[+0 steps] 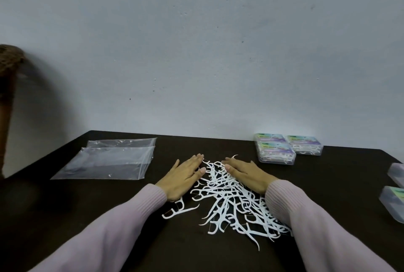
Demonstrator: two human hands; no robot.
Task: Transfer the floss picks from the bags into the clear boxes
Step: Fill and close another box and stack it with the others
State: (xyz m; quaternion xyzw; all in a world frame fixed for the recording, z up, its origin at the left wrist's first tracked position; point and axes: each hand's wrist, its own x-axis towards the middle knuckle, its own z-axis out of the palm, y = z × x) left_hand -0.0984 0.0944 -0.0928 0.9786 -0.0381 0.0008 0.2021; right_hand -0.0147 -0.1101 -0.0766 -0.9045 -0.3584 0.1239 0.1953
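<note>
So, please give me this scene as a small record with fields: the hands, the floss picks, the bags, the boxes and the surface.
left hand: flat, fingers straight, at the left edge of the pile
right hand: flat, fingers straight, resting on the pile's right side
floss picks: white, loose in a heap between the hands
bags: two clear bags, lying flat at left, overlapping, apparently empty
filled boxes: clear, closed, picks inside, at the back right
boxes at right edge: two, partly out of frame, contents unclear
table: dark
</note>
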